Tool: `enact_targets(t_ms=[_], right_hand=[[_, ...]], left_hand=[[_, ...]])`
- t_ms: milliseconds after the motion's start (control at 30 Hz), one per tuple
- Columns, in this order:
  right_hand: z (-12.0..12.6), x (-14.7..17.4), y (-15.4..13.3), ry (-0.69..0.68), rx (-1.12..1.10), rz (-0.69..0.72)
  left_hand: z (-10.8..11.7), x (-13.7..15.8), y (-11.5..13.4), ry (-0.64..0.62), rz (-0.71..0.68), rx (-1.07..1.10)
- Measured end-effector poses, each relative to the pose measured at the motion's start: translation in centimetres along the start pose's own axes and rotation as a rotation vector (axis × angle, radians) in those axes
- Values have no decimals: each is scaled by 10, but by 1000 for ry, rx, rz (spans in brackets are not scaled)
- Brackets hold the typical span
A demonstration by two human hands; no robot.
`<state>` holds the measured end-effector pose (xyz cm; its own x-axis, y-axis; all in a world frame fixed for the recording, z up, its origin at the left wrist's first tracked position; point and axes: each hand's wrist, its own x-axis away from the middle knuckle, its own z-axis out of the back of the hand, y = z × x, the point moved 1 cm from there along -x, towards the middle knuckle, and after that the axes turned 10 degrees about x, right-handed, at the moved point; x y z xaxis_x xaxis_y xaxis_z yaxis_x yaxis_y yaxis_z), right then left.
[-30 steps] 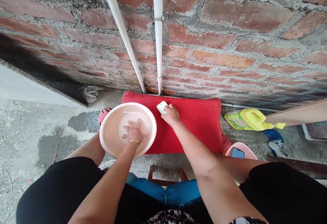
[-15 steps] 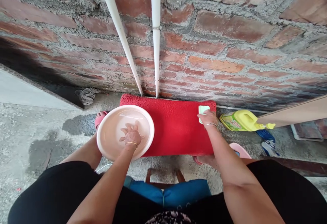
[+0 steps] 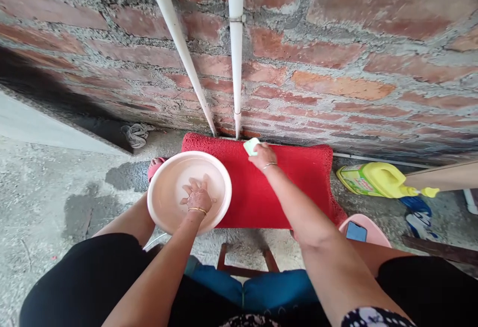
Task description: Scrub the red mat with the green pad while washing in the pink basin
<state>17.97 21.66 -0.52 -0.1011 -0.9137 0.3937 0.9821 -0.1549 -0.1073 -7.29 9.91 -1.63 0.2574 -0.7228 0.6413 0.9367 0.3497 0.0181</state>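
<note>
My left hand [image 3: 199,199] is spread open in the water of a pale pink basin [image 3: 226,187], palm down, holding nothing. The basin stands on the left end of a low bench or stool covered with red cloth [image 3: 254,197]. Near the back edge of this red surface, my right hand [image 3: 264,157] grips a small pale green soap dish [image 3: 251,146] between thumb and fingers. The dish is tilted, and whether anything lies in it I cannot tell.
A yellow detergent jug [image 3: 368,177] lies on the floor at the right. Near my right leg is a pink basin [image 3: 375,232] with a phone [image 3: 356,231]. White pipes [image 3: 236,68] run down the brick wall [image 3: 321,48]. A grey rag [image 3: 136,135] lies by the wall.
My right hand has moved left across the red surface from its right end, carrying the pale green soap dish, which is now tilted. My left hand stays in the basin. The view has shifted slightly.
</note>
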Motion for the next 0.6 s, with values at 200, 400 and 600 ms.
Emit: enact_targets(t_ms=[200,400,600], right_hand=[[21,38,203,46,38,-518],[23,77,216,120,-33,-692],[-20,85,51,74,-164,-245]], left_hand=[[0,0,0,27,-10,26],[-2,-4,-1,48,-6,39],[-1,-6,-3,63,-32,42]])
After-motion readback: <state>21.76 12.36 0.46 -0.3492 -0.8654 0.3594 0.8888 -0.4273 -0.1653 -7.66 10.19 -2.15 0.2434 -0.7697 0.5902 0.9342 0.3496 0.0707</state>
